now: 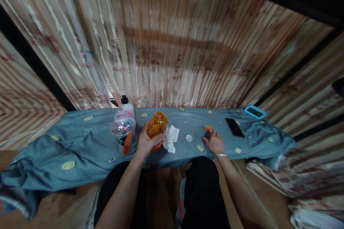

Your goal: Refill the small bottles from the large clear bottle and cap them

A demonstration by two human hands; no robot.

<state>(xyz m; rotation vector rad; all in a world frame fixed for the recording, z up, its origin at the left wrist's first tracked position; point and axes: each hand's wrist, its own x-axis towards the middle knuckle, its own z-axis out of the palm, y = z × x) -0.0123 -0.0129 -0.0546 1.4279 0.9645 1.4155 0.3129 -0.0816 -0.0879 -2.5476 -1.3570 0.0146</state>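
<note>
The left hand [145, 142] is clamped around the side of an orange bottle [157, 126], which stands upright on the blue-grey cloth [80, 143]. The bottle mouth is open; no cap is on it. The right hand [215, 142] rests palm-down on the cloth with its fingers spread, holding nothing. A small orange cap [208, 127] lies just beyond the fingertips of that hand, not visibly touching them. A white round lid [189, 137] lies between the 2 hands, apart from both.

Judged from this layout, the uncapping of the orange bottle is done. Whether anything has left the bottle cannot be told.

Just left of the left hand stands a clear plastic bottle [124, 130], and a white bottle with a black cap [125, 104] stands behind it. A crumpled white tissue [170, 137] lies just right of the orange bottle, touching or nearly touching it. Beyond the right hand and to its right lies a black phone [234, 127]; further right sits a small device with a blue frame [255, 112].

The cloth covers a low, long surface and bears yellow round emblems. Striped beige-and-red curtains [172, 43] hang behind it. The floor is wood-toned.
</note>
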